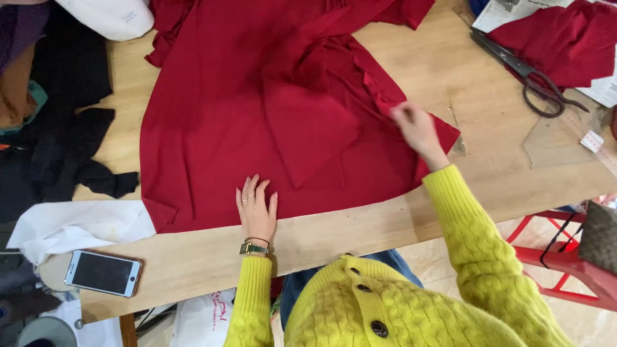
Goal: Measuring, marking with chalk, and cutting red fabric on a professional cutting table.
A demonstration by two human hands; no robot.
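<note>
A large piece of dark red fabric (250,109) lies spread over a wooden table (450,71), with folds bunched toward its upper right. My left hand (257,209) rests flat, fingers slightly apart, on the fabric's near edge. It wears rings and a wristwatch. My right hand (414,125) is blurred at the fabric's right edge, its fingers pinching a small fold of the red cloth. Both sleeves are yellow knit.
Large dark scissors (527,74) lie at the upper right beside more red fabric (565,35) and paper. A clear ruler (594,141) sits at the right edge. A phone (103,273) lies at the near left by white cloth (77,225). Black fabric (58,141) is piled at left.
</note>
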